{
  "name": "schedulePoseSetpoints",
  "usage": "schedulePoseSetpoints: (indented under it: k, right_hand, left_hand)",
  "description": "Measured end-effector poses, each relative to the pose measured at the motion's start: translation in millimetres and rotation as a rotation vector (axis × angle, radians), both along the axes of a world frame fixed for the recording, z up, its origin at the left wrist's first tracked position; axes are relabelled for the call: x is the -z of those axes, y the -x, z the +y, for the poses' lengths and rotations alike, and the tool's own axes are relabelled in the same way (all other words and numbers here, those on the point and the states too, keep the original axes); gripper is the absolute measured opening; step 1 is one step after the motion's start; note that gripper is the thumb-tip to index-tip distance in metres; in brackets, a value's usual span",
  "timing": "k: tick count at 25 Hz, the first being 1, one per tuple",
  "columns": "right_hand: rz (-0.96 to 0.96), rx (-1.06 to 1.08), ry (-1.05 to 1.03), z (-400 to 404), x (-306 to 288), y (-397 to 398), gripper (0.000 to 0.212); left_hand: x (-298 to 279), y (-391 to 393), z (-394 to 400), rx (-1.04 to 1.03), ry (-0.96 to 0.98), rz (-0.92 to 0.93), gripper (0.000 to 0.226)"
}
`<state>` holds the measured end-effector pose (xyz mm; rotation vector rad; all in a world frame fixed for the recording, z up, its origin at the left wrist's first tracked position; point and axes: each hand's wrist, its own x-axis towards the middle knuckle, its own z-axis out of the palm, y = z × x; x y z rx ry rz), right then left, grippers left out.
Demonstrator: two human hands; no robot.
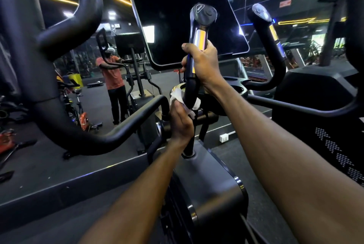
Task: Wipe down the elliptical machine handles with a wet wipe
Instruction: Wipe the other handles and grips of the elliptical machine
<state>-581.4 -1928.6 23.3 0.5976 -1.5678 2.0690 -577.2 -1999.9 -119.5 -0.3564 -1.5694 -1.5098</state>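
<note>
While wet wipe (184,99) wraps the lower bend of the inner handle (194,66), both hands grip it
Left hand (181,121) clamps wipe to bar; right hand (201,64) curled round the shaft above, before the dark console (177,25); second handle (275,46) stands untouched to the right

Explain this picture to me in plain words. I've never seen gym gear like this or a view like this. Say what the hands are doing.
The one picture comes from a camera worn on the person's head, looking down their arms. In front stands an elliptical machine with a dark console screen. The right hand grips the nearer upright handle. Below it, the left hand holds a white wet wipe against the same handle's lower bend. A second handle stands untouched to the right. To the left, a mirror shows a person's reflection.
</note>
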Motion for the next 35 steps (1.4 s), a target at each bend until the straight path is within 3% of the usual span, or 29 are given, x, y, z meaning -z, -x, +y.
schedulePoseSetpoints:
  k: [4,10,13,15,16,20,24,27,30,35]
  right_hand:
    - [-0.002,0.092,-0.068,2,1,2,0.019]
    - [-0.116,0.233,-0.275,6,-1,-10,0.032]
    - [-0.194,0.274,-0.471,9,16,-26,0.062]
    - [-0.254,0.279,-0.587,10,35,-34,0.082]
    - [-0.273,0.283,-0.642,12,42,-42,0.08]
    - [-0.34,0.331,-0.748,16,62,-80,0.039]
    - [-0.415,0.407,-0.722,18,84,-105,0.03]
    - [-0.491,0.364,-0.72,20,97,-136,0.016]
    - [-0.496,0.467,-0.706,28,104,-173,0.008]
    - [-0.479,0.656,-0.646,68,105,-236,0.013]
  left_hand:
    - [-24,-20,14,-0.104,0.035,-0.157,0.037]
    - [-79,-36,20,0.058,-0.024,-0.413,0.049]
    - [-50,-47,10,0.076,0.044,-0.282,0.041]
    - [-34,-61,1,0.134,-0.009,-0.279,0.043]
    - [-30,-65,-2,0.145,-0.049,-0.32,0.044]
    - [-42,-78,-5,0.022,-0.277,-0.482,0.043]
    - [-47,-105,-10,0.083,-0.465,-0.594,0.037]
    - [-39,-133,-11,0.278,-0.437,-0.557,0.023]
    - [-26,-149,-4,0.391,-0.334,-0.592,0.017]
    - [-12,-181,33,0.544,-0.123,-0.625,0.02]
